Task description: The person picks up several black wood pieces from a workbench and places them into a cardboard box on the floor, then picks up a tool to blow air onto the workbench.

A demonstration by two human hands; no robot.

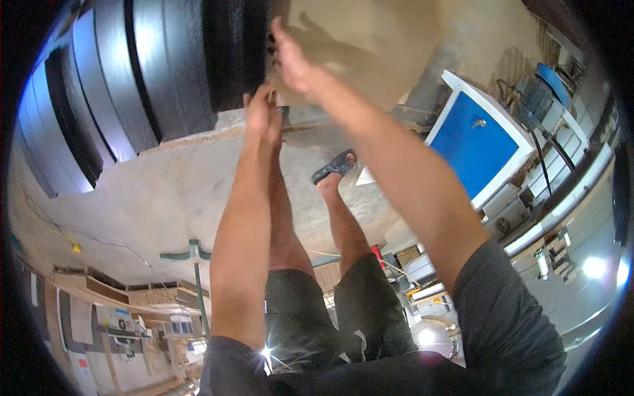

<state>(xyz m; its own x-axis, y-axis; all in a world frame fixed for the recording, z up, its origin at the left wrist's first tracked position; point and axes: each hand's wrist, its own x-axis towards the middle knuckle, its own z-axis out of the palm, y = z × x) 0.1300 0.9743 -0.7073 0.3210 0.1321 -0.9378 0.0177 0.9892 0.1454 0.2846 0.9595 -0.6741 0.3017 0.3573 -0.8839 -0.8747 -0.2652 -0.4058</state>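
1. Panels [115, 72], dark and glossy, stand in a row across the upper left, curved by the lens. Bright light reflects off several faces. The rightmost panel [241, 53], nearly black, is nearest the hands.
2. Small yellow item [76, 247] lies on the grey floor [165, 191], below the row; kind unclear.
3. Green T-headed tool [193, 253] shows lower down, its long handle running toward the lower edge.
4. Left hand [261, 111] is at the lower right corner of the rightmost panel, fingers partly bent. Cannot tell whether it grips the edge.
5. Right hand [294, 65] is higher, just beside the same panel's right edge, one digit pointing up. Blurred; grasp or mere contact cannot be told.
6. Patterned dark sandal [332, 167] is on the person's foot.
7. Tan surface [389, 39] lies behind the right hand and bears shadows.
8. Blue-fronted white cabinet [475, 135] sits tilted in view, farther right.
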